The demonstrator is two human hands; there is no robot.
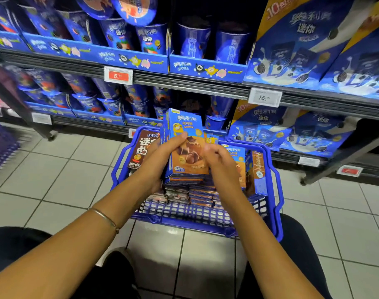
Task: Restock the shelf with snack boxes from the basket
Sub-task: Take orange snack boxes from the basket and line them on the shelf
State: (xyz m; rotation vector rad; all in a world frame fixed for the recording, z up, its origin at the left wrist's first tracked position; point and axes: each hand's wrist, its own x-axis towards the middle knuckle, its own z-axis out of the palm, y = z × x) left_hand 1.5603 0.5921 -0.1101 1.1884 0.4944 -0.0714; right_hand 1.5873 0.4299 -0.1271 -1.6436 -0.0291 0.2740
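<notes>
A: Position?

B: Crouched at the blue plastic basket (278,190) on the tiled floor, just in front of the bottom shelf (80,121). Blue-and-orange cardboard snack box (188,152) held upright above the basket, over the flat stacks of boxes (197,193) lying inside.

A: Fingers?

B: Left hand (160,156): thumb pressed across the box front, other fingers wrapped behind, out of sight. It looks to hold more than one box. Right hand (218,160): fingers curled at the box's right edge. It is blurred, so I cannot tell whether they pinch it or only touch.

A: Doing it well?

B: My reading: square the bundle with both hands before lifting, so no box slides out. Carry it face forward, label upright. The shelves in view hold blue cookie cups (193,39) and large blue cartons (296,46). Pick a gap matching this product first, then push in flat from the front.
</notes>
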